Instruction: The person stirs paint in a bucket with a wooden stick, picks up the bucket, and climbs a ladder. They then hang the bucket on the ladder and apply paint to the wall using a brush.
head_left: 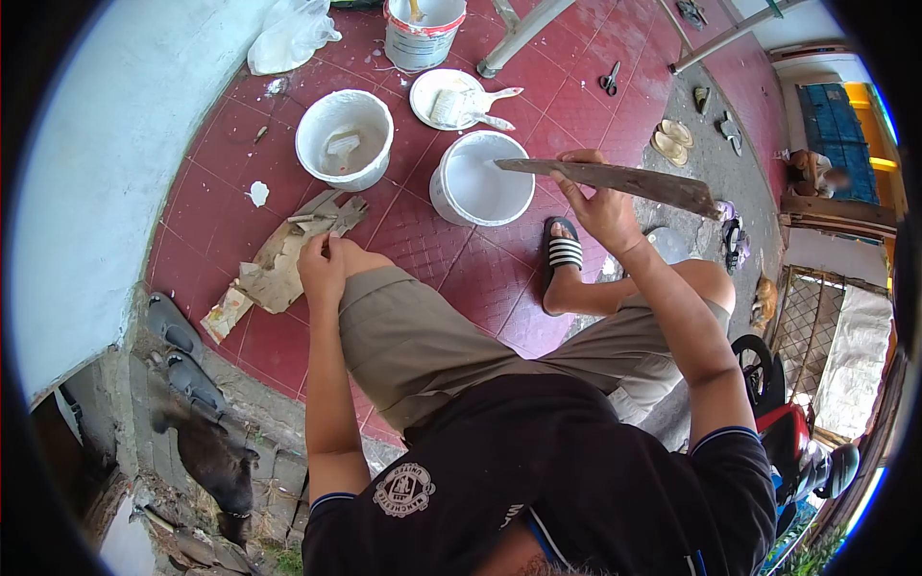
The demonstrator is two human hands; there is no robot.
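My right hand (603,209) is closed around a flat wooden stick (643,182), held slantwise. The stick's narrow end reaches over a white bucket (456,202) of white paint, and its broad dark end points right. My left hand (324,269) rests on my left knee with its fingers curled in and nothing showing in them. Beside that hand lies a torn piece of cardboard (279,264). A second paint-smeared bucket (370,173) stands left of the first, with a brush (342,146) inside. White-coated brushes (461,108) lie across a round lid (423,88) behind the buckets.
Further back stand a red-rimmed bucket (423,48) and metal legs (523,36); a plastic bag (293,36) lies by the wall. Scissors (609,79) are on the red tiles. Sandals (671,141) lie to the right, grey slippers (173,324) near a dark animal (211,461) at left. A person (816,173) is far right.
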